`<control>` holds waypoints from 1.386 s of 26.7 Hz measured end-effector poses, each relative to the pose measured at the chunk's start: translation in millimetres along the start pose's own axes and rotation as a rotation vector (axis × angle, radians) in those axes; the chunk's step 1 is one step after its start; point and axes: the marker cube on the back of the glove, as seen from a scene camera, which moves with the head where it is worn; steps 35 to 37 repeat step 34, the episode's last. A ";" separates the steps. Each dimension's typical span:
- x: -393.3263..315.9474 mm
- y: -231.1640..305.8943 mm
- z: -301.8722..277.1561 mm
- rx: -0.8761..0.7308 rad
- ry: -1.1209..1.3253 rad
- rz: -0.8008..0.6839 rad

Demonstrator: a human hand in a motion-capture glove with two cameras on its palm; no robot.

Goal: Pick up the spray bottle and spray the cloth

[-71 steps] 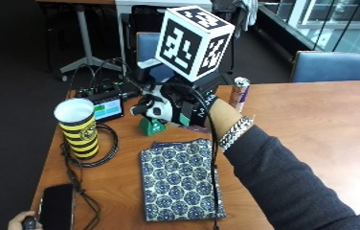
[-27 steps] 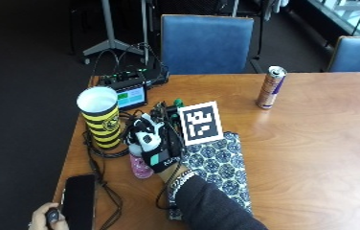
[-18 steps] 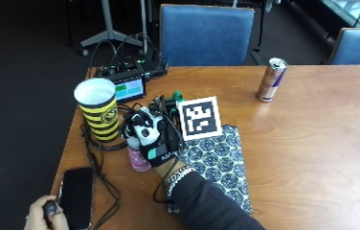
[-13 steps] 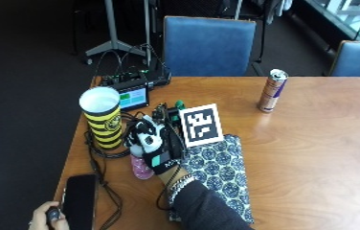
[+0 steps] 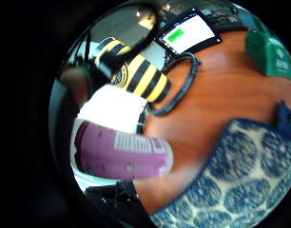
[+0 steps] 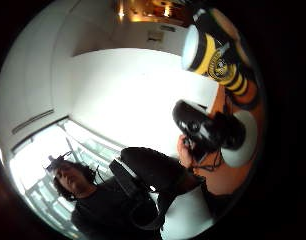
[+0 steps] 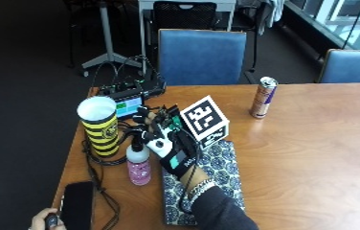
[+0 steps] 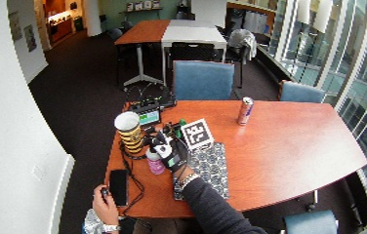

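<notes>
1. Outside view: the right hand (image 7: 167, 143) is at the head of the bottle (image 7: 139, 165), fingers curled toward it; I cannot tell if they grip it. The bottle stands on the table (image 7: 307, 143). The cloth (image 7: 221, 179) lies under the wrist. The cup (image 7: 101, 125) stands just beyond the bottle.
2. Wide outside view: the bare hand (image 8: 107, 204) holds a small thing near the table's edge, beside a phone (image 8: 118, 180).
3. Little-finger palm view: the bottle's pink body (image 5: 119, 156) is close to the palm, the cloth (image 5: 231, 175) beside it.

pink spray bottle (image 7: 139, 165) upright | patterned cloth (image 7: 221, 167) flat, just beside
</notes>
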 end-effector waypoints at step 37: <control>-74.0 154.1 -22.3 -0.296 1.009 -0.012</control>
